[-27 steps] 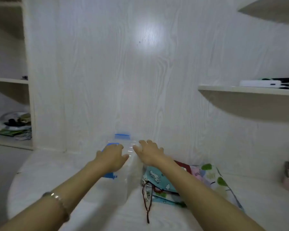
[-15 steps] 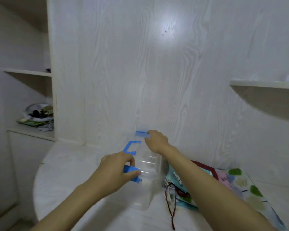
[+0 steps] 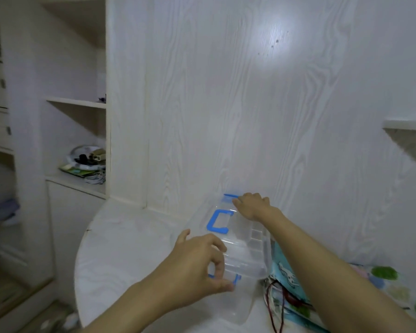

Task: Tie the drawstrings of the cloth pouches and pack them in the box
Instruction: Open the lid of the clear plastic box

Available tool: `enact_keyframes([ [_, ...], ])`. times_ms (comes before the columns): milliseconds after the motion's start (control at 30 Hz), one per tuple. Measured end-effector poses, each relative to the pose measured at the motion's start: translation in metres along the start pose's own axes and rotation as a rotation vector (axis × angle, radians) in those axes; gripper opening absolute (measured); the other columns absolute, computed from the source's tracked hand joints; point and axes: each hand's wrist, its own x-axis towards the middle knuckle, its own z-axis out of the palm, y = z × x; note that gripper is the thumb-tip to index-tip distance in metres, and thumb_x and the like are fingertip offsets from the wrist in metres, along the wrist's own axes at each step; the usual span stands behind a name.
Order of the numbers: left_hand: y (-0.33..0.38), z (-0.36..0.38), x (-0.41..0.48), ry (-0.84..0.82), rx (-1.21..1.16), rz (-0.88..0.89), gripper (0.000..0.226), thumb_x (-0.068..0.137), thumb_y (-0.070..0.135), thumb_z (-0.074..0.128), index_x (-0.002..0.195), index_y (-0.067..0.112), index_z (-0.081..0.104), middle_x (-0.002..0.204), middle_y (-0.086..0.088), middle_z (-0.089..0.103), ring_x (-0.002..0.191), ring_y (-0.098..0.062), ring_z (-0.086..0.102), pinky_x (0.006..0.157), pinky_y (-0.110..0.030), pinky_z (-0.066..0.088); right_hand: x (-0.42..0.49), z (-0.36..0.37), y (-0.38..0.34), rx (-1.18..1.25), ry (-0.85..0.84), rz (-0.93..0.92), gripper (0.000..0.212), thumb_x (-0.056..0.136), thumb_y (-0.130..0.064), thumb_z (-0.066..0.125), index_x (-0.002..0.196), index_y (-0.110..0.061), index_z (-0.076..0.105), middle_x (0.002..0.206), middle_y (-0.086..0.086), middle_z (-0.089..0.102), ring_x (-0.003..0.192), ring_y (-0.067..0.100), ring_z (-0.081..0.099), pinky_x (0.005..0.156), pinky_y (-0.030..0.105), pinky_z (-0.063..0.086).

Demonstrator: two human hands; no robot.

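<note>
Left grip (image 3: 199, 267) has slid lower on the near clip (image 3: 237, 279) and now pinches it between thumb and curled fingers. Right grip (image 3: 252, 208) stays curled over the far clip (image 3: 230, 195). Box (image 3: 247, 251) at 5 o'clock on the bench (image 3: 120, 248): clear ribbed plastic, lid on, blue handle (image 3: 217, 221) lying flat on top. Right forearm crosses above the pouches (image 3: 282, 272) at 4 o'clock, just beside the box; printed cloth, dark red drawstrings (image 3: 270, 306) lying loose. Bench white, edge rounded. Pale wood-grain wall behind. Cluttered shelf (image 3: 70, 181) at 9 o'clock.
</note>
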Motion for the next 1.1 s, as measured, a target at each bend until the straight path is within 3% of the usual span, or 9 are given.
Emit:
enact_keyframes([
  [100, 0.001, 0.001, -0.001, 0.037, -0.032, 0.014, 0.038, 0.074, 0.060, 0.067, 0.074, 0.026, 0.051, 0.115, 0.021, 0.056, 0.112, 0.009, 0.046, 0.114, -0.025, 0.002, 0.000, -0.001, -0.004, 0.022, -0.037, 0.029, 0.064, 0.100, -0.054, 0.011, 0.154, -0.020, 0.018, 0.157, 0.009, 0.028, 0.143, 0.030, 0.023, 0.115, 0.048, 0.011],
  [200, 0.001, -0.005, -0.001, 0.089, -0.054, 0.003, 0.037, 0.077, 0.056, 0.066, 0.084, 0.026, 0.046, 0.110, 0.016, 0.062, 0.102, -0.003, 0.052, 0.102, -0.010, 0.018, -0.002, -0.002, -0.003, -0.033, -0.049, 0.069, 0.070, 0.098, -0.059, 0.010, 0.153, -0.018, 0.022, 0.156, 0.012, 0.029, 0.143, 0.031, 0.021, 0.115, 0.050, 0.010],
  [333, 0.000, -0.011, -0.005, 0.090, -0.026, 0.027, 0.033, 0.080, 0.051, 0.068, 0.106, 0.038, 0.053, 0.111, 0.025, 0.059, 0.093, 0.005, 0.048, 0.080, -0.003, 0.031, -0.004, -0.003, 0.002, -0.043, -0.082, 0.075, 0.062, 0.099, -0.056, 0.010, 0.154, -0.028, 0.014, 0.158, 0.015, 0.020, 0.144, 0.035, 0.016, 0.116, 0.053, 0.009],
  [467, -0.001, -0.010, -0.006, 0.093, -0.005, 0.047, 0.052, 0.081, 0.047, 0.069, 0.130, 0.044, 0.052, 0.123, 0.024, 0.058, 0.114, 0.005, 0.049, 0.097, -0.009, 0.032, -0.010, -0.005, 0.013, 0.109, -0.067, 0.130, 0.071, 0.098, -0.061, 0.007, 0.155, -0.021, 0.018, 0.159, 0.014, 0.019, 0.144, 0.034, 0.018, 0.117, 0.052, 0.009],
  [600, -0.005, -0.001, -0.001, 0.143, -0.005, 0.072, 0.033, 0.084, 0.044, 0.067, 0.117, 0.036, 0.066, 0.120, 0.024, 0.063, 0.114, 0.006, 0.050, 0.110, -0.029, 0.027, -0.020, -0.008, 0.029, 0.214, 0.020, 0.088, 0.058, 0.101, -0.052, 0.016, 0.149, -0.023, 0.029, 0.151, 0.014, 0.033, 0.135, 0.035, 0.032, 0.112, 0.051, 0.022],
  [733, -0.010, -0.006, 0.006, 0.187, -0.170, 0.074, 0.024, 0.084, 0.039, 0.069, 0.107, 0.033, 0.069, 0.112, 0.024, 0.064, 0.108, 0.010, 0.051, 0.115, -0.036, 0.021, -0.024, -0.014, 0.046, 0.465, 0.231, 0.087, 0.065, 0.096, -0.061, 0.013, 0.121, -0.019, 0.055, 0.138, 0.014, 0.049, 0.122, 0.034, 0.046, 0.105, 0.049, 0.031],
  [867, -0.006, -0.027, 0.015, 0.372, -0.497, 0.033, 0.020, 0.083, 0.022, 0.072, 0.103, 0.024, 0.071, 0.107, 0.015, 0.068, 0.101, 0.010, 0.058, 0.099, -0.015, 0.040, -0.030, -0.019, 0.059, 0.765, 0.397, 0.137, 0.061, 0.103, -0.048, 0.015, 0.142, -0.012, 0.043, 0.147, 0.014, 0.042, 0.134, 0.034, 0.039, 0.113, 0.046, 0.024],
  [967, -0.010, -0.044, 0.024, 0.648, -0.783, -0.111, 0.018, 0.087, 0.015, 0.067, 0.105, 0.020, 0.068, 0.101, 0.012, 0.069, 0.088, 0.013, 0.061, 0.084, -0.005, 0.046, -0.031, -0.014, 0.064, 0.848, 0.353, 0.107, 0.064, 0.103, -0.050, 0.013, 0.151, -0.012, 0.026, 0.157, 0.011, 0.029, 0.143, 0.030, 0.028, 0.120, 0.044, 0.016],
  [1100, -0.040, -0.044, 0.025, 1.085, -1.187, -0.407, 0.010, 0.098, 0.020, 0.051, 0.098, 0.020, 0.061, 0.105, 0.004, 0.065, 0.103, -0.010, 0.065, 0.084, -0.034, 0.052, -0.038, 0.002, 0.058, 0.776, 0.185, 0.127, 0.063, 0.101, -0.052, 0.018, 0.151, -0.014, 0.027, 0.156, 0.013, 0.028, 0.142, 0.033, 0.029, 0.117, 0.044, 0.020],
])
